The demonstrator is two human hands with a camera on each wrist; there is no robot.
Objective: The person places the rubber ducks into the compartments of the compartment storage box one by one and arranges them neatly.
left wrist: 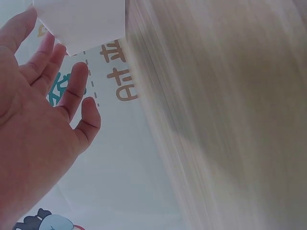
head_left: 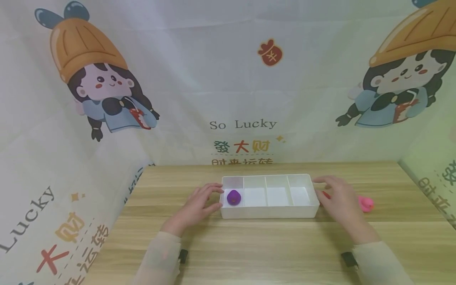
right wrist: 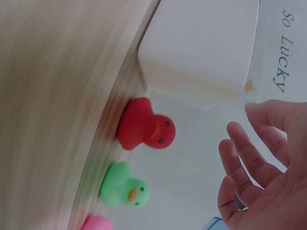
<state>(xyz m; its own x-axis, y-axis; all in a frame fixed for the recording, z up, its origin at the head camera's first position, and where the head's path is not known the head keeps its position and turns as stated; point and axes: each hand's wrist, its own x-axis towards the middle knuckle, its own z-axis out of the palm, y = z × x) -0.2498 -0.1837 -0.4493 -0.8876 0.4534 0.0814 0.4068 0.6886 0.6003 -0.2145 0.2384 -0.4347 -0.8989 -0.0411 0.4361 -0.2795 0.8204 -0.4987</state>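
A white box [head_left: 268, 212] with several compartments in a row stands on the table. Its leftmost compartment holds a purple rubber duck [head_left: 234, 197]. My left hand [head_left: 198, 204] is at the box's left end, its fingertips at the wall and its fingers loosely bent. Beside the right end is my right hand [head_left: 338, 200], fingers relaxed with nothing in them; a gap to the box shows in the right wrist view. Near this hand sit a red duck [right wrist: 144, 125], a green duck [right wrist: 123, 188] and a pink duck [head_left: 365, 204]. The green one is hidden in the head view.
The wooden table [head_left: 270, 249] meets a printed cloth backdrop [head_left: 199, 79] behind the box. More of the cloth hangs at the left and right sides.
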